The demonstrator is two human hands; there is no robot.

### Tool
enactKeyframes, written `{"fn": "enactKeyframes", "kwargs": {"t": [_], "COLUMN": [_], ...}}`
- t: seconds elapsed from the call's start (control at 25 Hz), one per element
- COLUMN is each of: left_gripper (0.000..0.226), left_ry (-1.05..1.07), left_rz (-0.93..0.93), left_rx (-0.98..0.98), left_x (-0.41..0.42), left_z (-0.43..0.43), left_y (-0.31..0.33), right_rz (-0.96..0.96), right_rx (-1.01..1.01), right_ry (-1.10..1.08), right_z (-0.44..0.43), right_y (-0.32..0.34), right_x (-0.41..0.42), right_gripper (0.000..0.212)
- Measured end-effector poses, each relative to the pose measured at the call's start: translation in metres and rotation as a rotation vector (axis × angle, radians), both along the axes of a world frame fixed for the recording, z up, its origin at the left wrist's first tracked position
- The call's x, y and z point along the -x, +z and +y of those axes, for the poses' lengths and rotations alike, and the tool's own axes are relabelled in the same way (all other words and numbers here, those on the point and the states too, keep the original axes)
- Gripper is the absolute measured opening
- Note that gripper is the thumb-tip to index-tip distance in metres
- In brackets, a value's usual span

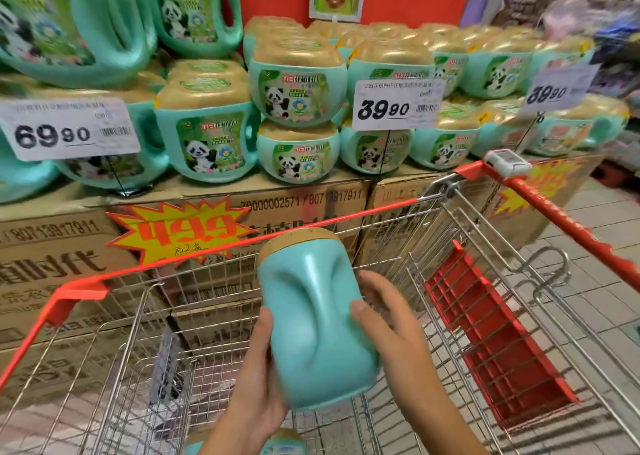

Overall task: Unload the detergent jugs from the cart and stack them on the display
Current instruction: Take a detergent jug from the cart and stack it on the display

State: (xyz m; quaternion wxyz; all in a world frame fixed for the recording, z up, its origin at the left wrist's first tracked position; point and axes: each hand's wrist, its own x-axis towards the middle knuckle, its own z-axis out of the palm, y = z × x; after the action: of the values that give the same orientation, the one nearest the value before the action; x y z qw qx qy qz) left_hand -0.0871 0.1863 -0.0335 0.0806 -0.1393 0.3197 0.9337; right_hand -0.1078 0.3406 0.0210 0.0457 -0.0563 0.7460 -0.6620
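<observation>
Detergent jug (313, 319), teal with a tan cap, is being held in the air over the shopping cart (242, 243), just above the basket and in front of the display. Its cap is pointing up and away from the person, and its plain moulded back is facing the camera. The left hand (256, 368) is grasping the jug low on its left side, thumb lying along the plastic and fingers wrapping out of sight behind it. The right hand (384, 319) is grasping the right side, thumb pressing on the face and fingers curling round the far edge. A second jug (284, 442) is lying in the basket below the wrists, only partly showing at the bottom edge. Beyond the cart, round panda-label jugs (298, 98) are sitting two tiers high on cardboard cartons (52, 264), with larger handled jugs (197, 11) rising at the upper left. A price card reading 69.90 (69, 129) is standing at the left, a 39.90 card (398, 104) in the middle, and another 39.90 card (557, 87), blurred, at the right. A yellow starburst tag (183, 229) marked 49.9 is sticking to the carton fronts. The red cart handle (571, 226) is running down the right side, with the red seat flap (491, 343) lying against the wire wall.
</observation>
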Motion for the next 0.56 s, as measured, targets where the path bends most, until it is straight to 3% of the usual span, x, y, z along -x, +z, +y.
{"fn": "enactKeyframes", "kwargs": {"t": [0.08, 0.2, 0.36, 0.48, 0.56], "left_gripper": [0.093, 0.113, 0.1, 0.095, 0.094], "left_ry": [0.048, 0.129, 0.16, 0.17, 0.223], "left_rz": [-0.011, 0.048, 0.132, 0.086, 0.047], "left_rx": [0.102, 0.165, 0.156, 0.082, 0.003], "left_x": [0.001, 0.001, -0.005, -0.014, -0.022], "left_z": [0.002, 0.0, -0.009, -0.017, -0.022], "left_y": [0.0, 0.003, 0.005, 0.0, -0.005], "right_rz": [0.187, 0.206, 0.174, 0.154, 0.042], "right_rx": [-0.188, -0.277, 0.0, 0.166, 0.316], "right_ry": [-0.03, 0.038, -0.122, -0.032, 0.044], "right_z": [-0.006, -0.021, -0.017, -0.008, -0.007], "right_y": [0.015, 0.019, 0.023, 0.028, 0.026], "right_x": [-0.01, -0.019, -0.007, -0.002, -0.002], "right_gripper": [0.053, 0.05, 0.015, 0.02, 0.027]}}
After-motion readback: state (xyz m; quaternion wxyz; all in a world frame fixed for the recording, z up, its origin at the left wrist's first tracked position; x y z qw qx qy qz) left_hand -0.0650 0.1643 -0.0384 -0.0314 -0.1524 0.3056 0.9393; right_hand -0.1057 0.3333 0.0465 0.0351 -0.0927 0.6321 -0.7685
